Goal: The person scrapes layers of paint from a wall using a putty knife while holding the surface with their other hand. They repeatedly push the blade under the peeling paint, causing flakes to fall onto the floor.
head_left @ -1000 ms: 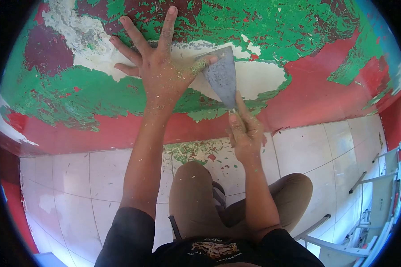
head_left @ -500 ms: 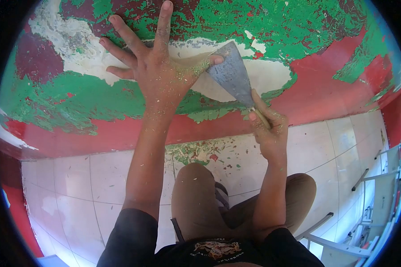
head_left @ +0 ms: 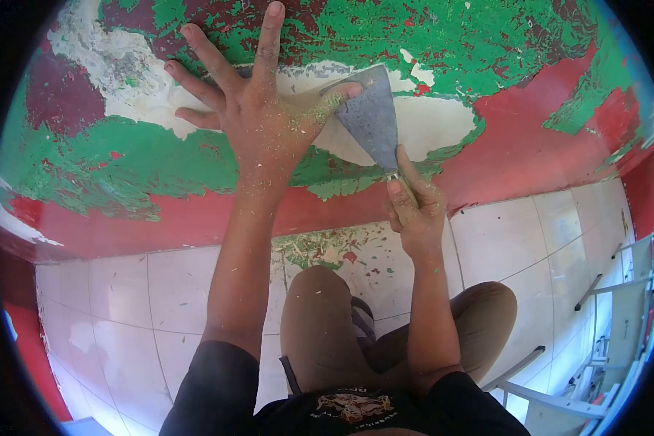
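A wall point(head_left: 501, 51) with flaking green and red paint fills the top of the view, with bare white patches in the middle. My left hand point(head_left: 258, 109) lies flat on it, fingers spread, its thumb pressing the blade of a grey metal scraper point(head_left: 374, 116). My right hand point(head_left: 414, 207) grips the scraper's handle below the blade. The blade's wide edge rests on the white patch, just under the green paint.
Green and red paint flakes point(head_left: 327, 247) litter the white tiled floor point(head_left: 123, 291) by my bent knees point(head_left: 312, 291). Metal-framed furniture point(head_left: 618, 320) stands at the right edge.
My right hand swung out to the right with the handle, then came back left, so the scraper stands more upright. My left hand shifted slightly up on the wall and stayed spread.
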`<action>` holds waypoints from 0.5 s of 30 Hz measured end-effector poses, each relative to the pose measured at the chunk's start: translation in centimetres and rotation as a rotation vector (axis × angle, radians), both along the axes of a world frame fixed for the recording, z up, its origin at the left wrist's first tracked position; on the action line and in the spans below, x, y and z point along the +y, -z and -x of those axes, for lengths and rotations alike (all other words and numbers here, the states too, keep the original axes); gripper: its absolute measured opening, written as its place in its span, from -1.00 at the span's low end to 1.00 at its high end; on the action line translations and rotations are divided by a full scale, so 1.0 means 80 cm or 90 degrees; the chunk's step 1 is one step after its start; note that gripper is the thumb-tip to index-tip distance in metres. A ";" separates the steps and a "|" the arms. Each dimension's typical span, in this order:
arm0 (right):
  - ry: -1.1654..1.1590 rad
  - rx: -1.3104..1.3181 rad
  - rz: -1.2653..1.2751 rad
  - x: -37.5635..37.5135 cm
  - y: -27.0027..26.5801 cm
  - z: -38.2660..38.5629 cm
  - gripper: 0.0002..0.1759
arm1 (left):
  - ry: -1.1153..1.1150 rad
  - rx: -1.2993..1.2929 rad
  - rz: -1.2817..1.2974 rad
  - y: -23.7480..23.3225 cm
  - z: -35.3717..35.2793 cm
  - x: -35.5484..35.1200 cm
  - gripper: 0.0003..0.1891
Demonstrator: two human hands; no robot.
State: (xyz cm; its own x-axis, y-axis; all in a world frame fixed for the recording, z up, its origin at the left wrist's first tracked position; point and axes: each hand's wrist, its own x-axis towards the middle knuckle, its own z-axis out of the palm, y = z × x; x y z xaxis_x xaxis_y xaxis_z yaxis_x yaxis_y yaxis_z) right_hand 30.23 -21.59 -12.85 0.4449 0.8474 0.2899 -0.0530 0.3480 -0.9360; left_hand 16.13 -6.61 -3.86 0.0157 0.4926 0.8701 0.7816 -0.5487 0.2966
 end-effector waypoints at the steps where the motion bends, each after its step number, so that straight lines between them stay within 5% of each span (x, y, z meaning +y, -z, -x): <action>1: -0.005 0.002 0.023 -0.002 -0.004 0.000 -0.44 | 0.000 0.001 0.001 0.000 0.000 0.000 0.34; 13: 0.050 -0.126 0.124 -0.014 -0.039 -0.011 -0.47 | 0.001 -0.005 -0.012 0.001 -0.003 0.001 0.33; 15: 0.076 -0.223 0.039 -0.008 -0.048 -0.006 -0.46 | -0.004 -0.016 0.006 0.003 -0.004 0.005 0.28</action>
